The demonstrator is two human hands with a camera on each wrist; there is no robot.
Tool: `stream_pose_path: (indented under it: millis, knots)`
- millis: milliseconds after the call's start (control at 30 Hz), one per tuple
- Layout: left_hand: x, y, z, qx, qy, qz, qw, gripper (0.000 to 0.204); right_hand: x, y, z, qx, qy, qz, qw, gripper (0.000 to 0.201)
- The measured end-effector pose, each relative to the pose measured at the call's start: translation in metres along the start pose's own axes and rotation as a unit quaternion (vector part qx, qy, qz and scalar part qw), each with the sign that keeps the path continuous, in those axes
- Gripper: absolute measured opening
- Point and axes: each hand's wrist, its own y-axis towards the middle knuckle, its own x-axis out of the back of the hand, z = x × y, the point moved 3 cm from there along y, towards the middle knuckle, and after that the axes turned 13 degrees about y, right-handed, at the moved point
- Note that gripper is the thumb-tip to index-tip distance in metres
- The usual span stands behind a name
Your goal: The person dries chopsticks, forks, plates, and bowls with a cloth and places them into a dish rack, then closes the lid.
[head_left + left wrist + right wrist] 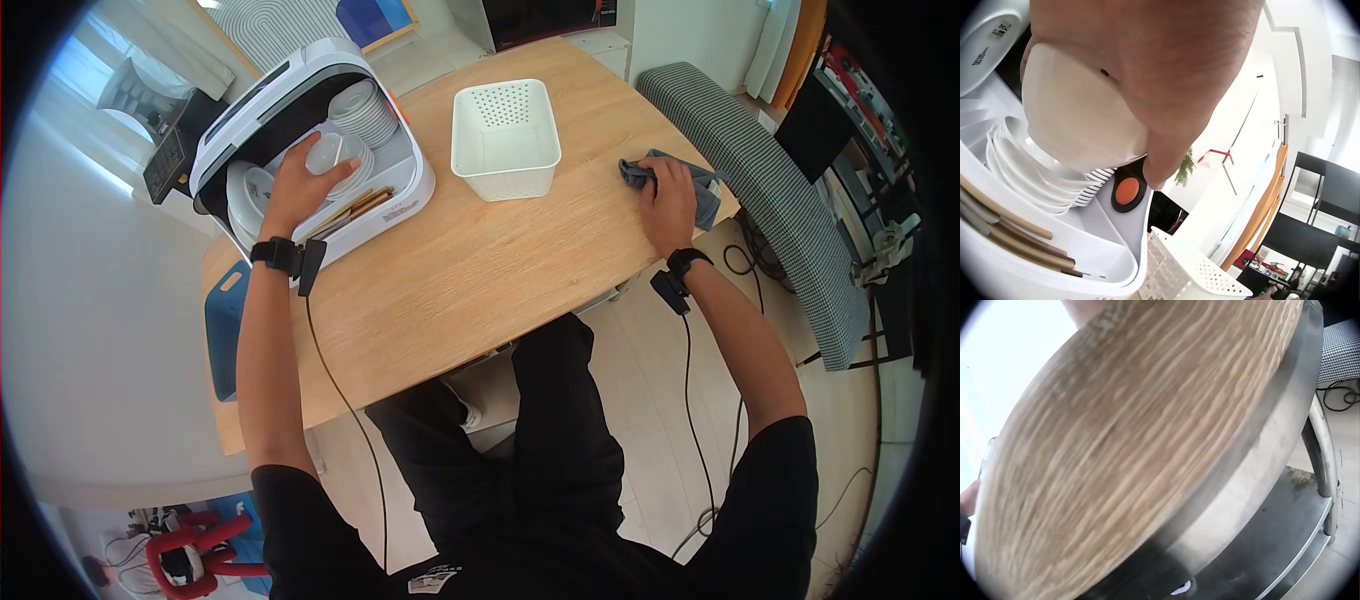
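Observation:
In the head view my left hand [298, 188] reaches into a white dish box [424, 178] with a raised lid and grips a white bowl [1079, 115]. The left wrist view shows the thumb along the bowl's side, with the bowl tilted over a row of nested white dishes [1025, 172]. A second stack of white dishes [365, 115] sits deeper in the box, and a large white plate [243, 200] stands at its left. At the table's right end, my right hand [672, 205] grips a bunched dark grey cloth [707, 207]; the right wrist view barely catches that hand.
Wooden-handled utensils [362, 205] lie in the box's front compartment. A white perforated basket [508, 186] stands right of the box on the wooden table [480, 260]. A blue tray [226, 330] leans at the left edge. A checkered bench [760, 180] runs along the right side.

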Motion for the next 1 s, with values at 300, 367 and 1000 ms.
stream_pose_path:
  millis: [300, 367, 1000]
  knots:
    - [-0.036, 0.034, 0.015, 0.010, 0.049, 0.005, 0.999, 0.102, 0.002, 0.001, 0.003, -0.024, -0.002, 0.023, 0.999, 0.025]
    - [-0.040, 0.036, 0.019, 0.034, 0.055, 0.029, 0.997, 0.102, 0.002, 0.001, 0.003, -0.021, -0.001, 0.020, 1.000, 0.025]
    - [-0.071, 0.045, 0.038, 0.073, 0.105, 0.111, 0.986, 0.099, -0.001, 0.002, 0.008, -0.019, -0.019, 0.017, 0.999, 0.025]
